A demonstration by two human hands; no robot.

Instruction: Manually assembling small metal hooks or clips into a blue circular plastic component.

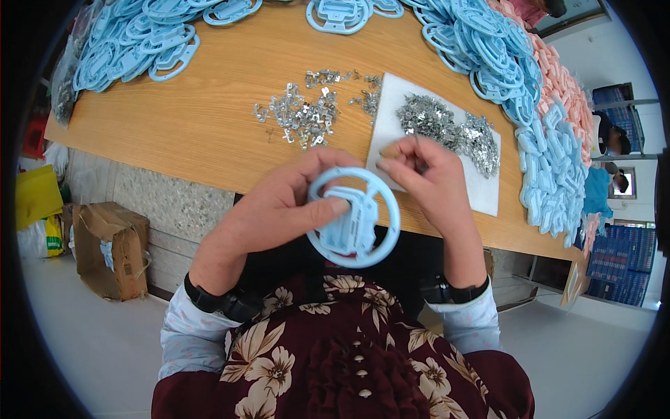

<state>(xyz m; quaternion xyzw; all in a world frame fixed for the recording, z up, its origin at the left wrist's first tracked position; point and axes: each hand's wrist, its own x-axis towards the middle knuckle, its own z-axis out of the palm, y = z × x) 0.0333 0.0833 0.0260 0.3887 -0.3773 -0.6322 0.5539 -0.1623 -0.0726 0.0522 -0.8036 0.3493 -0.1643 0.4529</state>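
Note:
My left hand (pixel 272 209) grips a light blue plastic toy steering wheel (pixel 359 230) above the table's near edge, thumb pressed on its hub and fingers behind the ring. My right hand (pixel 440 183) is closed in a pinch just right of the wheel, over a white foam sheet (pixel 481 200); whatever is between its fingertips is too small to make out. Beyond that hand, small shiny metal pieces (pixel 429 117) lie heaped on the foam. More loose metal clips (pixel 307 115) are scattered on the wood left of the sheet.
Blue steering wheels pile up at the table's far left (pixel 132 45) and far right (pixel 481 52). Pale blue parts (pixel 551 171) and pink parts (pixel 564 84) heap along the right edge. A cardboard box (pixel 108 248) stands on the floor at left of the wooden table (pixel 209 91).

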